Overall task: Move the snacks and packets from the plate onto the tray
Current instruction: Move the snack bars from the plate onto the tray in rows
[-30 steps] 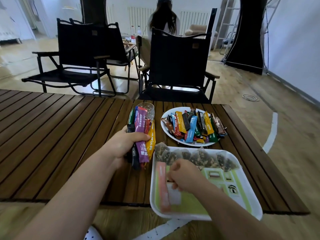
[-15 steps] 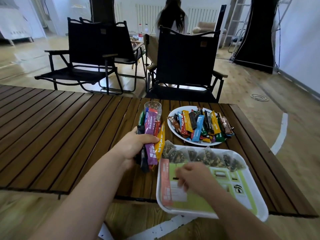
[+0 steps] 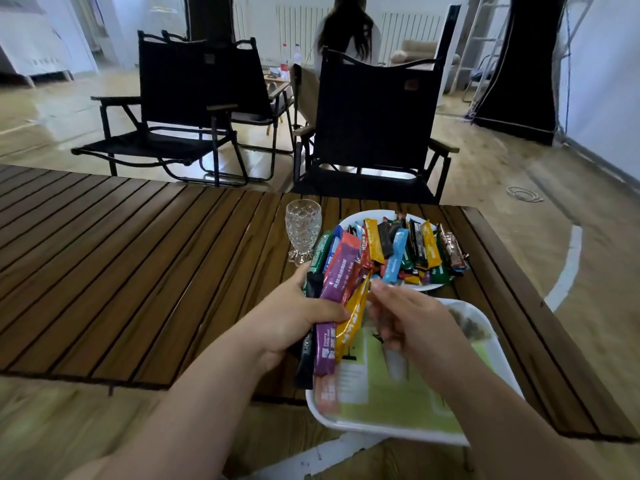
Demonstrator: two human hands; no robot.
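A white plate (image 3: 349,221) at the table's far right holds several colourful snack bars (image 3: 398,247). Just in front of it lies a white tray (image 3: 381,427) with a green liner, a pink packet (image 3: 327,393) along its left side and dark sachets (image 3: 467,323) at its back. My left hand (image 3: 294,320) grips a bundle of bars (image 3: 341,271), purple, yellow, green and black, above the tray's left edge. My right hand (image 3: 412,320) hovers over the tray, blurred, its fingertips at the yellow bar in the bundle.
A cut-glass goblet (image 3: 303,230) stands on the slatted wooden table (image 3: 138,254) just left of the plate. Black folding chairs (image 3: 377,116) stand beyond the table's far edge. A person (image 3: 346,32) sits further back, facing away. The tray overhangs the near table edge.
My right hand has lifted off the tray and moved up and left to the bundle. My left hand has brought the bundle rightward, over the tray's left edge.
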